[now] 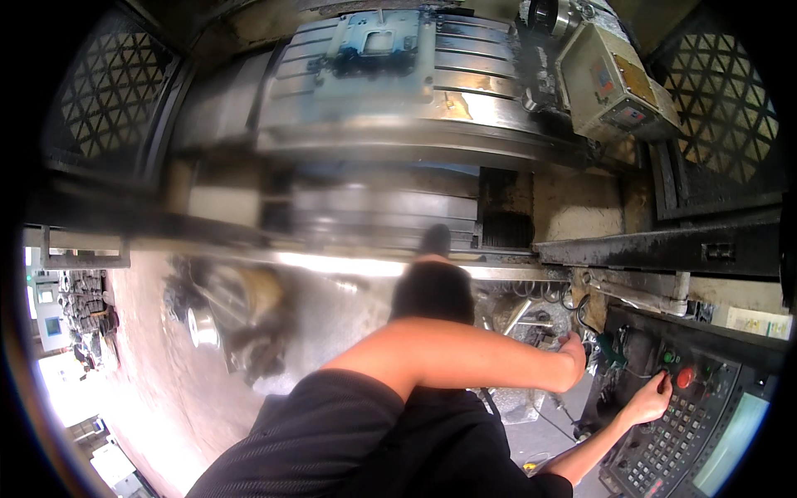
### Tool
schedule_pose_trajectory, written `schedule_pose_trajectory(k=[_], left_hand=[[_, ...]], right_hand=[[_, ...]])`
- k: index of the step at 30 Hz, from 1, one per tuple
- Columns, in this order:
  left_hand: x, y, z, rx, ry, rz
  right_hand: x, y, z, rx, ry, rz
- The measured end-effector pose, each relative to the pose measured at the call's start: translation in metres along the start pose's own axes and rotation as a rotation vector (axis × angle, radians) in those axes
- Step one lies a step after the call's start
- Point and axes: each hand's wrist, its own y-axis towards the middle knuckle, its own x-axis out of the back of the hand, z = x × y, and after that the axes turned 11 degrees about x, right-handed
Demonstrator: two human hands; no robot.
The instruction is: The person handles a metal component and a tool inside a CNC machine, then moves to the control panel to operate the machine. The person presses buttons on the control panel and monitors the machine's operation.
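My right hand (650, 402) reaches up over a machine control panel (693, 432) at the right. Its thumb and fingers are pinched together on a small dark knob (665, 374) beside a green button and a red emergency stop button (686, 377). My left forearm crosses in front of me to the right. The left hand (571, 362) hangs near the panel's left side, above cluttered small metal parts. Its fingers are mostly hidden, so whether it holds anything does not show. A dark green-handled object (612, 350) lies between the two hands.
Ahead is a milling machine's slotted table (473, 62), bearing a pale plate (378, 70) with a blue-stained centre and square opening. A beige box-shaped unit (610, 83) stands right of it. The machine's front sill (332, 263) runs across. Blurred equipment (241, 315) stands at left.
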Motion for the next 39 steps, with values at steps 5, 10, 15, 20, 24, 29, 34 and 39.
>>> schedule_pose_trajectory(k=[5, 10, 15, 20, 24, 29, 34, 39], left_hand=[[0.004, -0.004, 0.004, -0.018, 0.018, 0.032], [0.004, 0.002, 0.001, -0.018, -0.002, 0.032], [0.003, 0.003, 0.001, -0.023, 0.004, 0.023], [-0.007, 0.022, -0.009, 0.015, 0.021, 0.010], [-0.006, 0.020, -0.008, 0.008, 0.031, 0.006], [-0.003, 0.016, -0.005, -0.008, 0.021, 0.022], [0.001, 0.009, -0.001, -0.021, 0.001, 0.033], [0.002, 0.006, 0.000, -0.029, 0.002, 0.026]], right_hand=[[0.001, 0.000, 0.001, -0.013, -0.019, 0.011], [-0.002, 0.000, -0.006, -0.008, -0.010, 0.011], [-0.001, 0.000, -0.004, 0.008, -0.044, 0.012], [-0.003, 0.001, -0.005, 0.009, -0.038, -0.005], [-0.002, 0.001, -0.004, 0.011, -0.045, -0.003], [-0.002, 0.001, -0.003, -0.004, -0.034, 0.005], [-0.002, 0.001, -0.004, -0.003, -0.021, 0.011], [-0.001, 0.001, -0.002, -0.018, -0.010, 0.011]])
